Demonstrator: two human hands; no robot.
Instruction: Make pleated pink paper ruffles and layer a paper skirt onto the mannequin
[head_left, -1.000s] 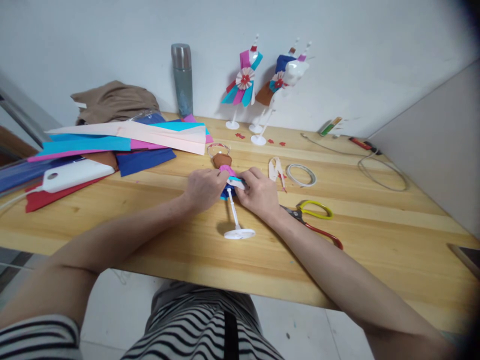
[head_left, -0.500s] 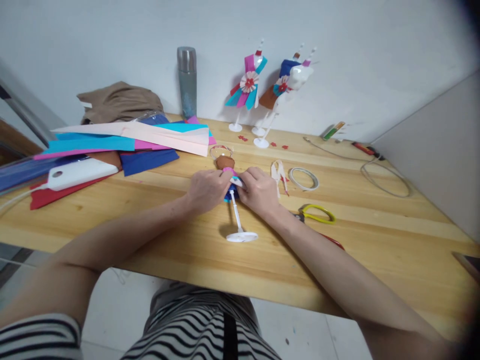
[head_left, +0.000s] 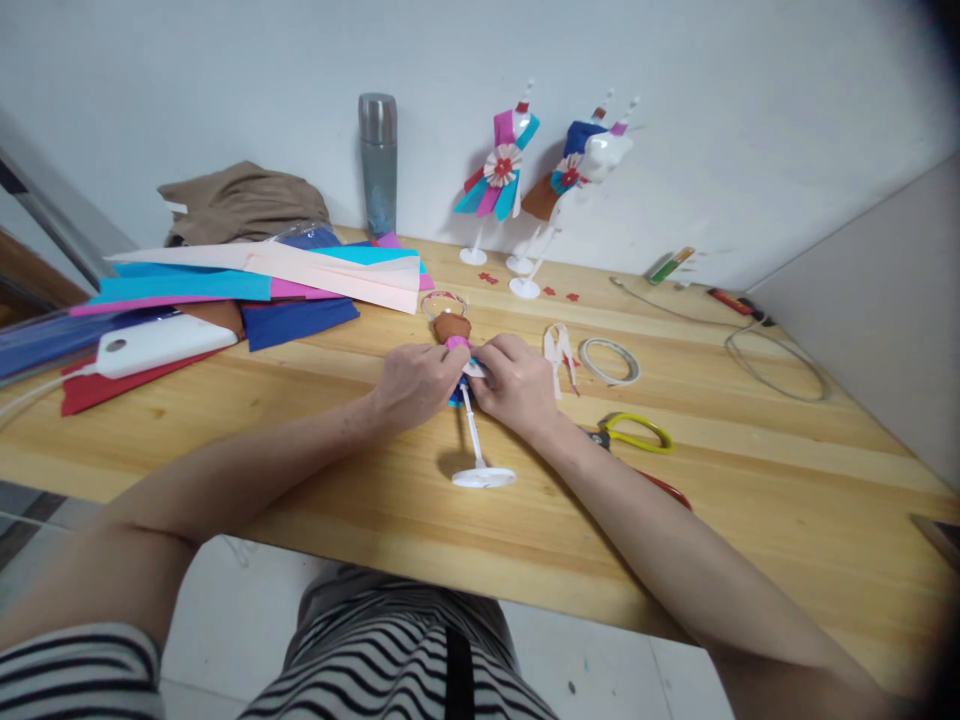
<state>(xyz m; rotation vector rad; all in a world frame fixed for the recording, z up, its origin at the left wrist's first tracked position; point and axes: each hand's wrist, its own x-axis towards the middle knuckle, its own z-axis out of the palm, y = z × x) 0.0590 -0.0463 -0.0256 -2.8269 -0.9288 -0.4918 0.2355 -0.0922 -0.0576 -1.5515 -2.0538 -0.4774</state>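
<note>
A miniature dress form [head_left: 452,327] lies tilted on the table between my hands, its white round base [head_left: 484,479] towards me. It wears crepe paper in brown, pink and blue. My left hand [head_left: 418,382] is closed on its left side, fingertips at the pink waist. Opposite, my right hand [head_left: 517,382] is closed too, its fingers pinching at the waist beside a small whitish piece [head_left: 474,369]. My fingers hide most of the middle of the form.
Dressed miniature forms [head_left: 502,165] stand at the wall beside a thermos [head_left: 379,165]. Crepe paper sheets [head_left: 262,270] and a white power strip [head_left: 165,345] lie left. On the right are a tape roll [head_left: 636,365], scissors [head_left: 641,432], pale paper strips [head_left: 556,355] and a cable [head_left: 780,375].
My fingers have shifted slightly at the waist of the dress form, and the whitish piece now shows less. The whole view has moved a little; other things stay in place.
</note>
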